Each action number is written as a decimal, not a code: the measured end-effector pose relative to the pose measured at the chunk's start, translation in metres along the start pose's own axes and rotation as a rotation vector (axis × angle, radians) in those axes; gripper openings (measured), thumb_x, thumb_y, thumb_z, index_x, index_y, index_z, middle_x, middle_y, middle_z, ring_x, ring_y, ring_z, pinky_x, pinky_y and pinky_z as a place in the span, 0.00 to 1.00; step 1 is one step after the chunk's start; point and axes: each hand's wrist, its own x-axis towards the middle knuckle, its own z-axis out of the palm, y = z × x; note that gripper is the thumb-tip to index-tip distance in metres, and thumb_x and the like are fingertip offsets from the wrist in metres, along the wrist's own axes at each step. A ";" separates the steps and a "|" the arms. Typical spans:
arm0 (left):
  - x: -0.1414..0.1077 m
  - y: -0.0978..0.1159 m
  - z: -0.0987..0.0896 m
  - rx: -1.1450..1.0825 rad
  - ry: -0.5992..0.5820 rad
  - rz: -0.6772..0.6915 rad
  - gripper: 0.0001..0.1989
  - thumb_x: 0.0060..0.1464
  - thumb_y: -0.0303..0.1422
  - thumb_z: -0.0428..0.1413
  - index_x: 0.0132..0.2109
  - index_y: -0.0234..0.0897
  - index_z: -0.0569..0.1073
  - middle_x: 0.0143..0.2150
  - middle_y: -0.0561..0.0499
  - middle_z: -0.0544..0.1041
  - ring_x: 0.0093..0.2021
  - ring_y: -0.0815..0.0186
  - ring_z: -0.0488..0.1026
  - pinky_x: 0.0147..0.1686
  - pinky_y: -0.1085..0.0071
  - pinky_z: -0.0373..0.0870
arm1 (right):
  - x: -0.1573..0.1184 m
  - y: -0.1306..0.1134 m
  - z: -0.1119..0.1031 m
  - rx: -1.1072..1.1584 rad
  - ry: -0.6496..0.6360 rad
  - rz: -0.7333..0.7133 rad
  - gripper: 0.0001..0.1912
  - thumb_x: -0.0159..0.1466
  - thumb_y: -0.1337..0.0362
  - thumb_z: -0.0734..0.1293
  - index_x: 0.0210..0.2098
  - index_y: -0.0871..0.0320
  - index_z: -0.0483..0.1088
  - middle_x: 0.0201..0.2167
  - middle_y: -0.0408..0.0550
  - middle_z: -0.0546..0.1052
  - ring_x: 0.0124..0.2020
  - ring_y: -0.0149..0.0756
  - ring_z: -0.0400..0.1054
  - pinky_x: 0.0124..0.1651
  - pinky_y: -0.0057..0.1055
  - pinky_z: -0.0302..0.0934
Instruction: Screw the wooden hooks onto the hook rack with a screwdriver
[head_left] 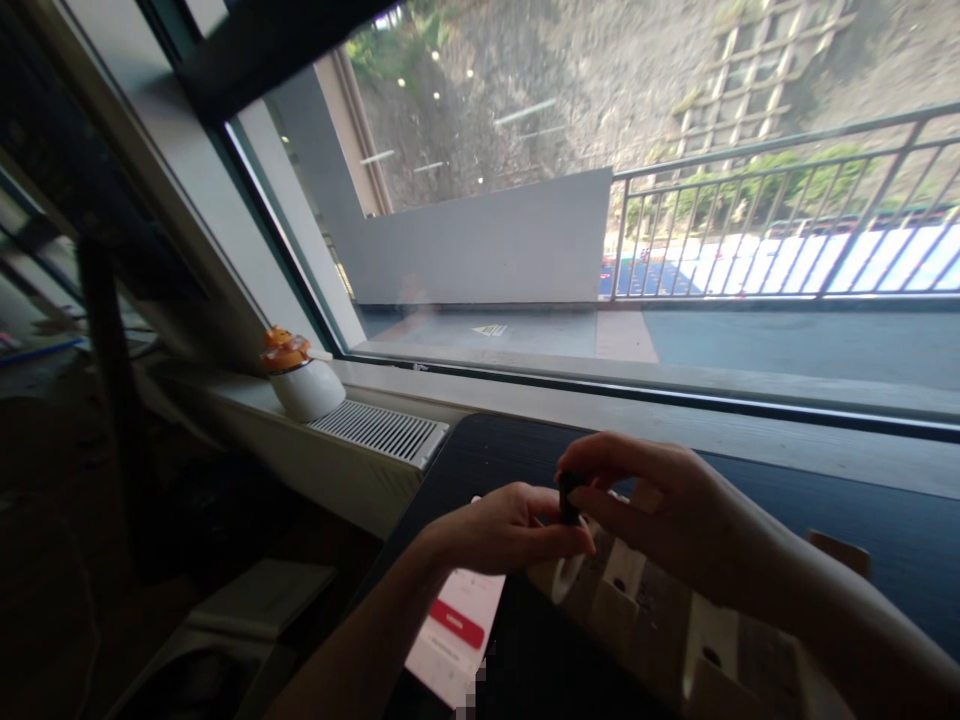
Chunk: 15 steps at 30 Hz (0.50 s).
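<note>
A small dark, stubby piece (569,498) stands upright between my two hands; its exact kind is not clear. My right hand (645,490) pinches it from above with thumb and fingertips. My left hand (510,525) grips around its lower part from the other side. Below the hands lies a wooden block (664,625) with raised sections and dark round holes, partly covered by my right forearm. A pale ring-shaped rim (568,578) shows at the block's near left end. Under my left wrist rests a phone (459,640) with a lit screen and a red button.
The black table (480,450) meets a window ledge (517,395). At left, a white jar with an orange top (304,380) stands beside a slatted vent (382,430). A small wooden piece (840,552) lies beyond my right forearm. A pale box-like object (259,600) sits lower left.
</note>
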 end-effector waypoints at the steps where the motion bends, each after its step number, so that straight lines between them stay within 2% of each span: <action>1: 0.000 0.000 0.000 0.001 -0.001 0.003 0.23 0.55 0.49 0.58 0.39 0.30 0.78 0.33 0.52 0.71 0.33 0.70 0.64 0.32 0.77 0.60 | 0.000 0.000 0.000 0.003 -0.010 -0.011 0.09 0.65 0.65 0.65 0.44 0.51 0.73 0.38 0.42 0.79 0.37 0.33 0.74 0.38 0.27 0.67; 8: 0.001 -0.004 -0.002 0.062 0.010 -0.004 0.22 0.57 0.48 0.57 0.41 0.30 0.77 0.32 0.52 0.71 0.32 0.70 0.64 0.32 0.76 0.60 | 0.004 0.003 0.001 -0.007 0.042 -0.074 0.07 0.62 0.65 0.67 0.41 0.52 0.74 0.35 0.42 0.78 0.33 0.31 0.72 0.34 0.26 0.65; 12: 0.000 -0.003 -0.002 0.068 0.007 -0.015 0.22 0.57 0.48 0.57 0.43 0.30 0.76 0.32 0.52 0.70 0.32 0.71 0.64 0.31 0.76 0.59 | 0.005 0.003 0.002 -0.044 0.081 -0.007 0.05 0.60 0.61 0.69 0.35 0.54 0.73 0.28 0.41 0.77 0.28 0.32 0.71 0.31 0.28 0.65; 15: 0.000 -0.002 -0.002 0.052 -0.001 -0.022 0.22 0.57 0.48 0.58 0.42 0.30 0.77 0.33 0.52 0.70 0.32 0.71 0.63 0.30 0.77 0.59 | 0.004 0.001 0.004 -0.049 0.090 0.036 0.06 0.60 0.60 0.70 0.36 0.54 0.72 0.28 0.41 0.77 0.28 0.33 0.72 0.30 0.28 0.65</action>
